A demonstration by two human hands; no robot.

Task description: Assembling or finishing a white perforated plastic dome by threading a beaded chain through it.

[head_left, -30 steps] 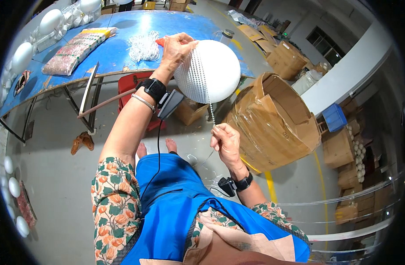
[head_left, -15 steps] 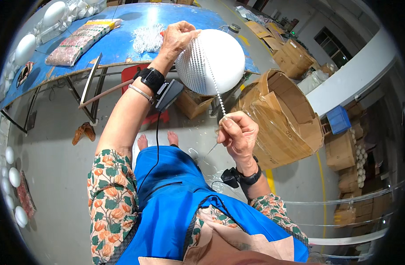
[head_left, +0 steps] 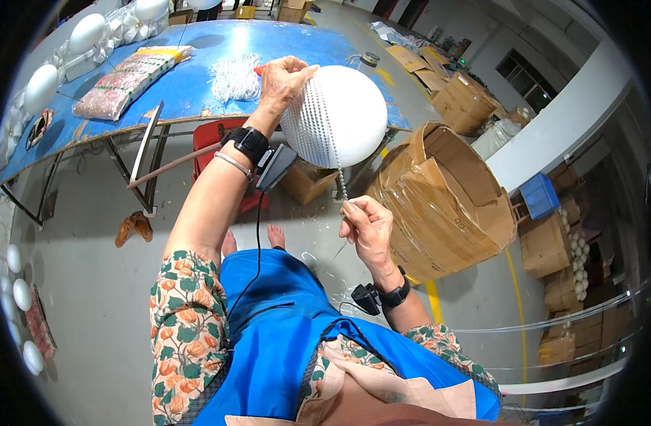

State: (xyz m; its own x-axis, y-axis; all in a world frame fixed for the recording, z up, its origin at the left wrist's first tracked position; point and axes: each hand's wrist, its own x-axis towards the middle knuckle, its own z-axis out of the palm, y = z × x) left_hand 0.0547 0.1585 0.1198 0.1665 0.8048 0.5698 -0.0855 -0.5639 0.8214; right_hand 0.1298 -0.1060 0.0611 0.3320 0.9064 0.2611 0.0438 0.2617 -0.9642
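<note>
A white ball (head_left: pixel 363 113) hangs in front of me, its left part covered with rows of small silvery beads. At its upper left edge, my left hand (head_left: pixel 283 84) is closed in a pinch where a bead strand (head_left: pixel 343 186) begins. This strand crosses the ball's face and runs on below it to my right hand (head_left: pixel 369 228), whose thumb and forefinger grip its lower end. A thin thread or needle-like tip shows below the right fingers; I cannot tell which. What supports the ball is hidden.
Beyond is a blue table (head_left: pixel 283 35) with a heap of white strands (head_left: pixel 234 78) and a plastic-wrapped pack (head_left: pixel 130 82). White balls (head_left: pixel 41 89) line its left. A large open carton (head_left: pixel 439 213) stands at right. A red stool (head_left: pixel 210 138) and sandals (head_left: pixel 134 229) are below.
The ball and my left hand have sunk slightly in view. My right hand has shifted a little left and down, with the strand still stretched between both hands.
</note>
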